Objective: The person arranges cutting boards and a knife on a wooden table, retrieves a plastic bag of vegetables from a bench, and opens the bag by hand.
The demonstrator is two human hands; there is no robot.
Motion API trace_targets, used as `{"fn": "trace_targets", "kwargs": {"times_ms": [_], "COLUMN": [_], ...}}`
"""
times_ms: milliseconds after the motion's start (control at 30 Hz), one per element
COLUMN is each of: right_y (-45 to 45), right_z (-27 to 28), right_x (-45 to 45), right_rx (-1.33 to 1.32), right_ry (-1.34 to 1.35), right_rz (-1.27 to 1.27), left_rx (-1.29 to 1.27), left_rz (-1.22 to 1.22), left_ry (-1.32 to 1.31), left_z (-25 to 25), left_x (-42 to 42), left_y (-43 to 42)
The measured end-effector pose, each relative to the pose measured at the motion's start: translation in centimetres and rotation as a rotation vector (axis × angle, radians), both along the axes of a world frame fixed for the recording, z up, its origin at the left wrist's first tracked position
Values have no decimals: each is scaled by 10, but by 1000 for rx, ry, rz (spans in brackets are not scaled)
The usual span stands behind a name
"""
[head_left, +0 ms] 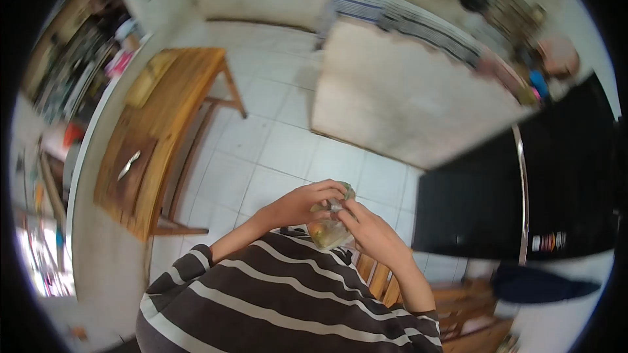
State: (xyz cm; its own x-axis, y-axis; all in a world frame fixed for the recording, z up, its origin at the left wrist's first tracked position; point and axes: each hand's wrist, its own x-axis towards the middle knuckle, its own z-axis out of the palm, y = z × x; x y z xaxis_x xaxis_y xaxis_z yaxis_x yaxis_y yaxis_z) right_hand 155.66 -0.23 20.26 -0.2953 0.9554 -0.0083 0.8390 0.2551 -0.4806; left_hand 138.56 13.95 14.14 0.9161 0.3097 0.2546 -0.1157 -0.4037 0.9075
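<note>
Close in front of my striped shirt, both hands are on a clear plastic bag (328,236) with something yellow and orange inside, which I cannot make out more exactly. My left hand (313,200) has its fingers curled round the bunched upper part of the bag. From the other side, my right hand (371,230) pinches the same gathered plastic, its fingertips close to those of the left. A bit of greenish plastic shows above the fingers. The fingers partly hide the neck of the bag.
A wooden table (171,106) stands at the left, bearing a knife (129,165) on a dark board (140,182) and a lighter board (149,82). At right is a black refrigerator (468,199). A low wall (379,85) carries a striped cloth (418,23). Wooden slats (378,278) show beside me.
</note>
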Motion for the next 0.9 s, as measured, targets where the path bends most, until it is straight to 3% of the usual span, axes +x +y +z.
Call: {"fn": "trace_targets", "kwargs": {"times_ms": [267, 367, 467, 633, 767, 900], "right_y": [68, 83, 101, 137, 165, 204], "right_z": [-13, -17, -27, -35, -32, -61], "right_x": [-11, -27, -42, -82, -134, -188], "right_rx": [-105, -178, -198, -234, -292, -236], "right_ry": [239, 418, 591, 716, 746, 613], "right_rz": [329, 360, 469, 573, 524, 520], "left_rx": [120, 89, -45, -44, -109, -100], "left_rz": [518, 821, 993, 1318, 1536, 1674], "left_ry": [132, -10, -14, -23, 77, 49], "left_z": [-22, -22, -15, -23, -39, -48], "left_x": [-52, -73, -84, -112, -144, -175], "left_y": [-20, -37, -50, -54, -46, -24]}}
